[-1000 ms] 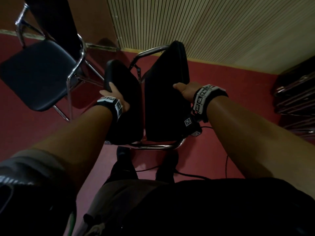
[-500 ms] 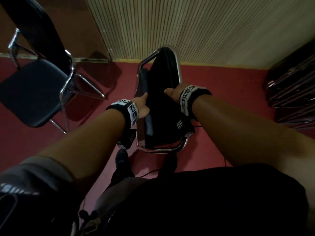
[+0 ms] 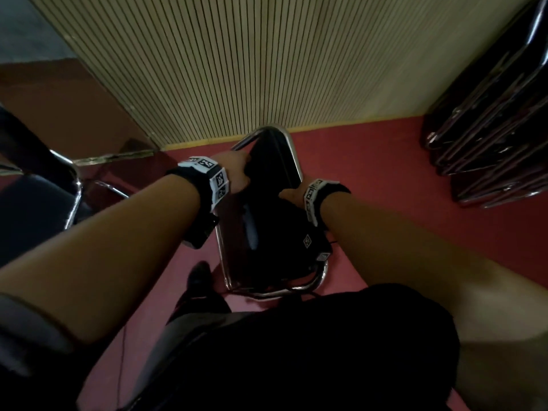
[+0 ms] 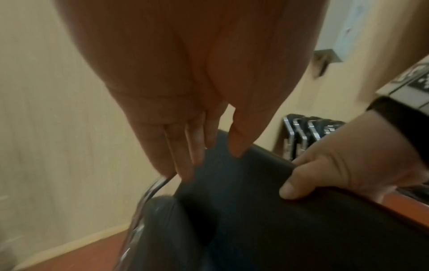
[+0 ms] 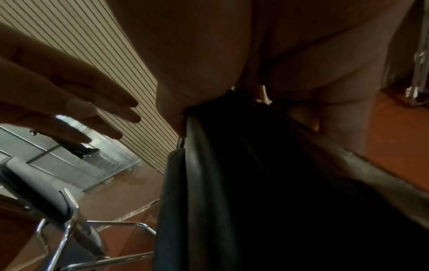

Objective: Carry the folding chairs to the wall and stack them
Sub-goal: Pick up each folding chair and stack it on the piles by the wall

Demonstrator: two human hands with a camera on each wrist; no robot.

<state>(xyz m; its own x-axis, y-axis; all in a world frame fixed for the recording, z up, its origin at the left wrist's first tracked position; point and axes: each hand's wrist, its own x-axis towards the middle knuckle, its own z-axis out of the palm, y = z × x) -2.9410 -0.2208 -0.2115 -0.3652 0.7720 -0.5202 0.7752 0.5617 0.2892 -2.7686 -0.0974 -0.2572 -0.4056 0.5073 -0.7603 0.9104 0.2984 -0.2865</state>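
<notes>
A folded chair (image 3: 267, 232), black pads in a chrome frame, stands upright on the red floor in front of my legs. My right hand (image 3: 290, 194) grips its right edge, fingers curled behind the pad and thumb on the face (image 4: 290, 190). At the upper left corner, beside the chrome tube (image 4: 148, 190), is my left hand (image 3: 240, 173). Its fingers (image 4: 185, 155) are straight and touch the top of the pad. A stack of folded chairs (image 3: 489, 137) leans at the right, by the slatted wall (image 3: 267, 69).
An unfolded black chair (image 3: 35, 209) with chrome legs stands close on the left. A thin cable (image 3: 121, 351) trails over the red floor (image 3: 370, 179) near my feet. Bare floor lies between the held chair and the stack.
The chair's seat and back have closed flat together. My left hand has moved up to its top left corner. The view has swung right, so the stack shows larger.
</notes>
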